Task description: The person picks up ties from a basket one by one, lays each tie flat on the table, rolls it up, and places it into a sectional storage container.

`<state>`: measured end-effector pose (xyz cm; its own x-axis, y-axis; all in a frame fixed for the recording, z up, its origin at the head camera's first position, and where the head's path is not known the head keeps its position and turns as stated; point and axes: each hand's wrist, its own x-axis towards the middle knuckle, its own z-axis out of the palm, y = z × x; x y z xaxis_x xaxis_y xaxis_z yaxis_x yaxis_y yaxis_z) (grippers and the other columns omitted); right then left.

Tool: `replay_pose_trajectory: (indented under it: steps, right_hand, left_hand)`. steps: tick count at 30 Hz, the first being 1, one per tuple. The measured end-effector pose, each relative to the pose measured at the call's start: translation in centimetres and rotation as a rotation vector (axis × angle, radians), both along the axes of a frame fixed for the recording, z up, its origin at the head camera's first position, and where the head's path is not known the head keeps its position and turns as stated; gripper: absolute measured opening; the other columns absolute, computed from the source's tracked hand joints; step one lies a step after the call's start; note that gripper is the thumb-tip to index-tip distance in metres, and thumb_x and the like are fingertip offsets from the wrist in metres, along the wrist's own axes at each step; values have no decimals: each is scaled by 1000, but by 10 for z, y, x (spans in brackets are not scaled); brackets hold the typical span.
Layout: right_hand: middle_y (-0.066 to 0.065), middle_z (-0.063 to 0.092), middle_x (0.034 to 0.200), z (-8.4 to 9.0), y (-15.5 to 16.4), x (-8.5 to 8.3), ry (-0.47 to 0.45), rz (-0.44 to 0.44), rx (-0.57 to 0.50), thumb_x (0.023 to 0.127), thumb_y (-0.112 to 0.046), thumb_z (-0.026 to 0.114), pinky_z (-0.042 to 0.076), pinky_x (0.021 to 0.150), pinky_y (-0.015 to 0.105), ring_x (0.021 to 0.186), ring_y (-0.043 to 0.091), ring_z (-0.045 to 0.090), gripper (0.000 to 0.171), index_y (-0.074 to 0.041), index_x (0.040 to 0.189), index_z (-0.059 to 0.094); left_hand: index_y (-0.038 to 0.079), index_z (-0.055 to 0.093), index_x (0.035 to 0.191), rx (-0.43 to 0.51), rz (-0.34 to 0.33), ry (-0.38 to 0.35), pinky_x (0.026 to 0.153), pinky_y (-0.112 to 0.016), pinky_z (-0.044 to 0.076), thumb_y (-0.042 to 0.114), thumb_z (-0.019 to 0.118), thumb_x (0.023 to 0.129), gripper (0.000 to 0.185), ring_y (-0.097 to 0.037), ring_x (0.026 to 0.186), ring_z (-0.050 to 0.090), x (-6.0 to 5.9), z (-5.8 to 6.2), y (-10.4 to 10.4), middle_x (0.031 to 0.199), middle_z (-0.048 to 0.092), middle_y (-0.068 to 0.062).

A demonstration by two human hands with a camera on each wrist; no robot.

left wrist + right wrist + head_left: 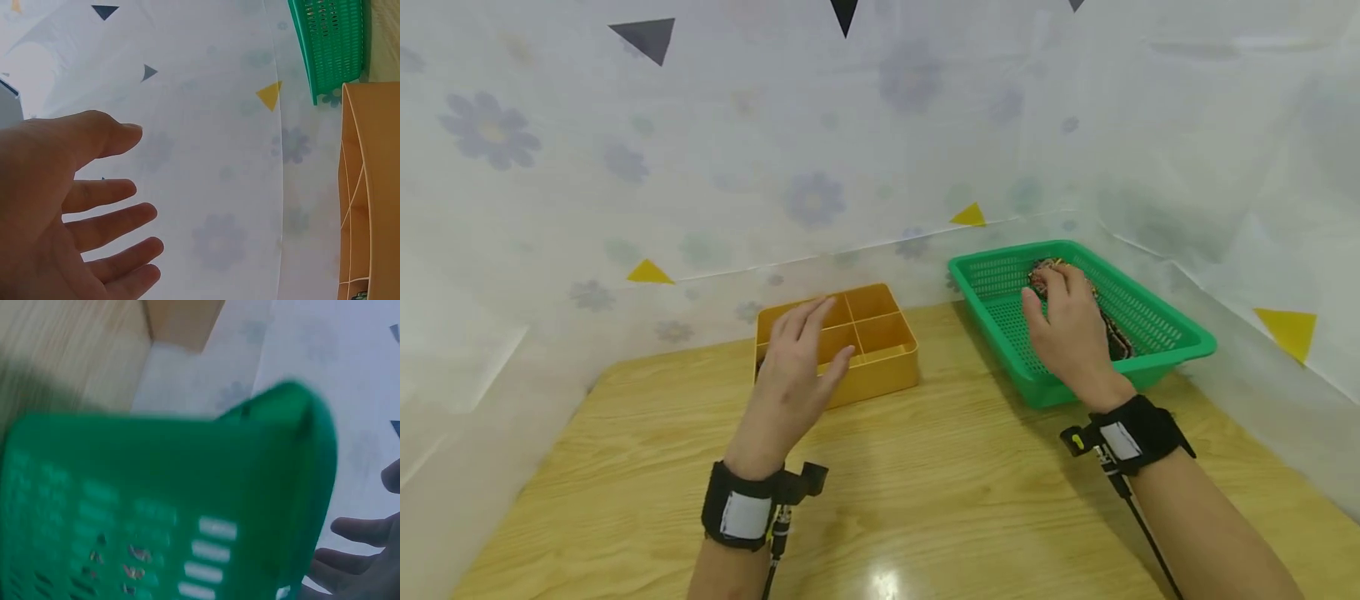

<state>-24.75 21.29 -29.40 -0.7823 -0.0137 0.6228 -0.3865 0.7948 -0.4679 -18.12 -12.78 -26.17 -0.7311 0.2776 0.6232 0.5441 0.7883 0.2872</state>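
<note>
My left hand (786,375), fingers spread and nothing in it, hovers at the near left side of a yellow-orange divided box (880,377), hiding part of it. In the left wrist view the thumb and fingers stand apart with the box (384,187) off to the right. Over the green plastic basket (996,337) is my right hand (1067,333), its fingers loosely bent above a heap of beaded strands (1117,340), partly hidden by the hand. The right wrist view shows the fingers (359,531) holding nothing, beyond the slotted basket wall (187,447).
Both containers stand on a wood-grain table (925,483), the box left of the basket. A small dark item (760,364) lies in the box's left compartment. A pale flowered sheet (850,150) with triangles hangs behind. Cables (1138,521) trail from the wrist straps.
</note>
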Motion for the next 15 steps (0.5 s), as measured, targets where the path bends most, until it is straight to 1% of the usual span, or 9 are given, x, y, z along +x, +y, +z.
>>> replay_pose_trajectory:
  steps: [2, 5, 7, 9, 11, 12, 13, 15]
  right_hand:
    - [35, 34, 144, 5, 10, -8, -51, -29, 43, 108, -31, 35, 37, 99, 64, 126, 52, 39, 54, 11, 141, 42]
    - [41, 37, 134, 12, 27, -23, -138, -90, 139, 107, -29, 35, 42, 84, 64, 112, 54, 44, 55, 16, 137, 42]
    - [42, 42, 122, 18, 39, -34, -206, -117, 210, 106, -26, 36, 44, 71, 60, 97, 52, 49, 51, 19, 127, 46]
    - [40, 44, 112, 23, 51, -44, -300, -124, 279, 104, -24, 37, 43, 62, 53, 85, 48, 49, 43, 16, 112, 51]
    - [36, 45, 101, 29, 61, -53, -413, -111, 340, 103, -23, 38, 40, 59, 48, 75, 42, 48, 36, 9, 97, 50]
    - [32, 47, 95, 32, 66, -56, -478, -98, 374, 103, -24, 38, 39, 60, 47, 72, 39, 49, 34, 5, 90, 50]
    - [30, 48, 92, 35, 70, -59, -547, -81, 414, 103, -25, 39, 39, 63, 47, 72, 37, 49, 35, 6, 90, 52]
    - [37, 51, 100, 39, 76, -65, -685, -44, 500, 104, -25, 39, 44, 72, 52, 82, 43, 54, 40, 12, 102, 55]
  left_hand:
    - [4, 41, 149, -4, -7, 0, 112, -49, 40, 20, 69, 95, 63, -35, 139, 38, 0, 0, 1, 148, 46, -17]
    - [3, 42, 148, -13, -10, 5, 112, -48, 41, 19, 69, 94, 62, -35, 139, 39, 2, -1, 2, 147, 47, -17]
    - [3, 42, 148, -20, -11, 10, 111, -48, 42, 19, 68, 95, 62, -35, 138, 39, 2, -1, 3, 147, 47, -17]
    - [2, 42, 148, -27, -15, 21, 110, -48, 43, 19, 68, 95, 62, -36, 138, 40, 3, -1, 4, 146, 47, -17]
    - [2, 42, 148, -32, -19, 30, 110, -47, 44, 19, 68, 95, 61, -35, 138, 40, 3, -2, 5, 146, 48, -17]
    - [2, 41, 148, -35, -21, 32, 110, -47, 44, 19, 68, 95, 61, -35, 138, 40, 4, -2, 6, 146, 47, -17]
    - [2, 41, 148, -37, -24, 33, 110, -46, 44, 19, 67, 95, 62, -34, 137, 41, 4, -2, 7, 146, 47, -17]
    - [2, 41, 149, -45, -18, 33, 110, -45, 44, 19, 67, 96, 62, -34, 137, 41, 6, -3, 7, 146, 47, -16]
